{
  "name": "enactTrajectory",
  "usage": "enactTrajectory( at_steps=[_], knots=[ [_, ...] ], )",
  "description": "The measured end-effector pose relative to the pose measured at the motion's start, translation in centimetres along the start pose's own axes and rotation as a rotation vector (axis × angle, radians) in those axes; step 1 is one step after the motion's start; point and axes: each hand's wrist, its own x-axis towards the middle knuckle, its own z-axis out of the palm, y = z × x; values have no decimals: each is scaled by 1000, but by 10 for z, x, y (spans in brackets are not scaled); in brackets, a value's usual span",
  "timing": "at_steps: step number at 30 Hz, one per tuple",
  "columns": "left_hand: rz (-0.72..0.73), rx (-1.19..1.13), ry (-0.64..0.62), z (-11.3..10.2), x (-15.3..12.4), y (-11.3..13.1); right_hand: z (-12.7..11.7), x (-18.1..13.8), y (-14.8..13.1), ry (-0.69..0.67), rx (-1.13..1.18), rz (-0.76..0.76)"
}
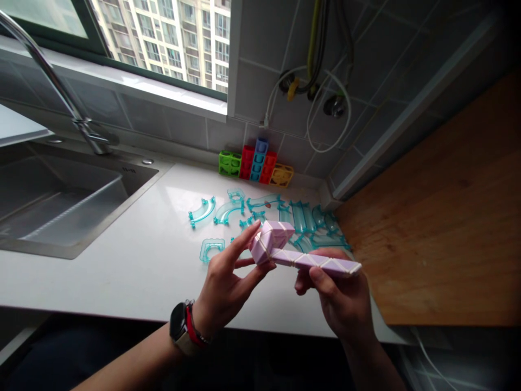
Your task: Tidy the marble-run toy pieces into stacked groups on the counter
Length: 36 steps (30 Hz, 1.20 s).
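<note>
A lilac and white snake puzzle point(317, 262) is held in the air over the white counter. Its left end is folded into a squarish loop, and the rest runs out as a straight bar to the right. My left hand point(228, 282) has its thumb and fingers around the folded end. The straight part is gripped by my right hand point(342, 296), thumb on the near side and fingers behind. Beneath and behind the puzzle lie several translucent teal plastic track pieces point(305, 217), partly hidden by it and by my hands.
Colourful plastic blocks point(257, 162) stand against the tiled wall. A sink point(77, 244) with a chrome faucet point(87, 133) is at the left. A wooden panel point(443, 228) bounds the counter point(134, 271) on the right. White cables point(345, 119) hang on the wall.
</note>
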Motion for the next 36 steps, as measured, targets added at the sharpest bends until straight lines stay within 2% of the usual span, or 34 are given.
enactTrajectory(
  at_steps=[3, 9, 12, 15, 19, 23, 26, 29, 32, 36],
  knots=[
    [38, 35, -49, -2, 1, 3, 0, 1, 2, -24, 33, -22],
    [42, 138, -104, 0, 0, 1, 3, -3, -10, -59, -101, 156],
    [73, 224, -85, -1, 0, -4, 3, -3, -12, -71, -155, 161],
    [101, 277, -135, -5, 2, -7, -1, 1, -12, -100, -183, 187],
    [82, 320, -262, -6, 5, -8, -11, 9, -12, -213, -229, 203],
    [3, 275, -510, -4, 6, -6, -18, 14, -11, -384, -164, 237],
    [-103, 181, -615, -4, 6, -2, -20, 14, -7, -389, -82, 286],
    [-183, 90, -602, -3, 8, 2, -18, 12, -2, -284, -63, 275],
    [-225, 79, -521, -2, 7, 6, -13, 9, 3, -174, -14, 248],
    [-225, 151, -413, 1, 3, 8, -5, 6, 9, -148, 45, 219]
  ],
)
